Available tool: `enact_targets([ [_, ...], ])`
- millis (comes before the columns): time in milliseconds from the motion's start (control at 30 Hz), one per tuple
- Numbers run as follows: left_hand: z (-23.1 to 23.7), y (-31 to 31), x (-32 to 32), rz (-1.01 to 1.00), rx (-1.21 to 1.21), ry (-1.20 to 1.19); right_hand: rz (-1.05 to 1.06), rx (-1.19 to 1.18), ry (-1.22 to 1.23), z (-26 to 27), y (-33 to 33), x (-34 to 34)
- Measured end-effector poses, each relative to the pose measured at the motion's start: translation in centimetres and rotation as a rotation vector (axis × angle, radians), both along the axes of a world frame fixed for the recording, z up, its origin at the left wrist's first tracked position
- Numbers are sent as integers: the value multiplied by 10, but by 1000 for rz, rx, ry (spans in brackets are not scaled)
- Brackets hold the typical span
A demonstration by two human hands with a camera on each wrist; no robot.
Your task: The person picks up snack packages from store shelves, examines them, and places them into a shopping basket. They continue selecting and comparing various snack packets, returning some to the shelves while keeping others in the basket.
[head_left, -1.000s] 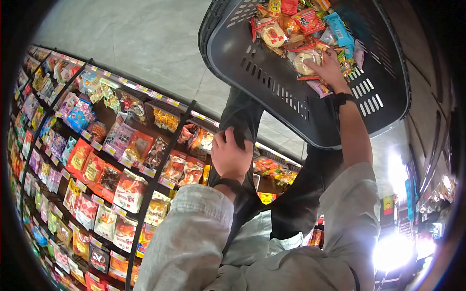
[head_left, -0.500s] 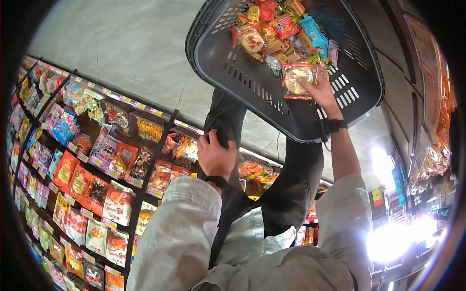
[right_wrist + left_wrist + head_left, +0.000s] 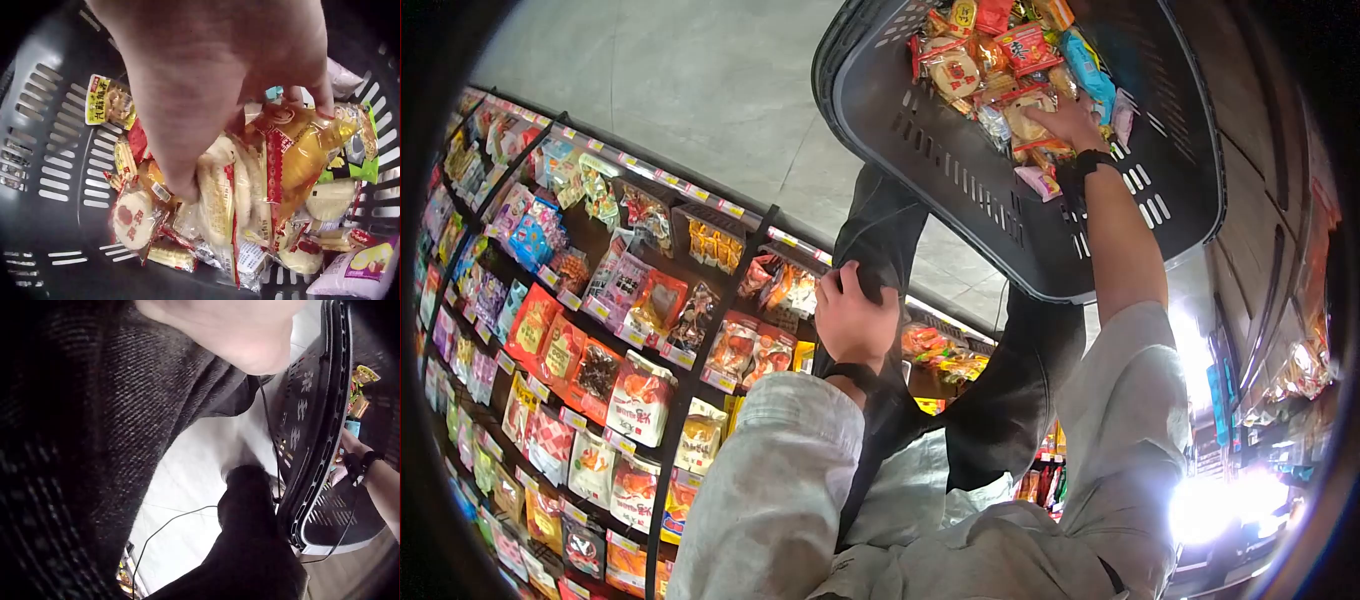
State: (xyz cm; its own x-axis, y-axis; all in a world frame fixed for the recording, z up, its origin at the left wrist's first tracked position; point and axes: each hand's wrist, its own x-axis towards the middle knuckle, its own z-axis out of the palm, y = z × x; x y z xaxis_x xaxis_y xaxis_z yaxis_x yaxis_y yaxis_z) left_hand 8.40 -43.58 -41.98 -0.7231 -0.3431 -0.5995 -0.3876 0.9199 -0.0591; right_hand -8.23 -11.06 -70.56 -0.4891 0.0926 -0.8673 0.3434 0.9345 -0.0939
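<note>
My right hand [image 3: 1076, 125] reaches into a dark grey shopping basket [image 3: 880, 122], among a pile of small wrapped snacks. In the right wrist view its thumb and fingers hold a clear packet of pale crackers [image 3: 219, 197], the thumb at the packet's near side. An orange see-through packet [image 3: 303, 156] lies against it, under the fingertips. Around them are a round cracker packet [image 3: 132, 219], a yellow snack packet [image 3: 109, 103] and a purple-and-white packet [image 3: 356, 272]. My left hand [image 3: 858, 318] rests on a dark-trousered knee with its fingers bent over it, holding nothing.
Shelves of bagged snacks [image 3: 640, 400] run along the left, edged with price tags. Grey floor [image 3: 700, 100] lies beyond them. A thin black cable [image 3: 169, 519] hangs by the legs in the left wrist view. Bright lights [image 3: 1230, 505] glare at the lower right.
Half a second ago my right hand held a round cracker packet nearer the basket's near side; it is now back deeper in the pile. The head view has shifted slightly. My left hand stays on the knee.
</note>
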Motion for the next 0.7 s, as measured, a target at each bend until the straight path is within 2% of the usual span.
enact_targets([
  [100, 1, -3, -2, 26, -5, -26, 12, 19, -48, 0, 1, -2],
  [200, 0, -2, -2, 8, 9, 11, -36, -67, 23, 7, 9, 5],
  [333, 0, 1, -3, -3, 16, 13, -196, -131, 120, 19, 12, 19],
  [433, 2, 3, -8, -9, 15, -3, -289, -239, 125, 53, 14, 19],
  [467, 3, 5, -10, -7, 17, -2, -372, -263, 176, 45, 17, 30],
  [500, 4, 7, -11, -5, 21, 0, -539, -398, 168, 53, 16, 34],
  [533, 4, 7, -12, -19, 13, 0, -705, -530, 165, 71, 12, 39],
  [600, 4, 9, -13, -41, 9, 5, -873, -678, 208, 116, 9, 43],
  [633, 3, 10, -13, -41, 10, 2, -711, -630, 368, 145, 5, 48],
  [700, 3, 11, -16, -41, 27, 3, -836, -772, 304, 211, 1, 53],
])
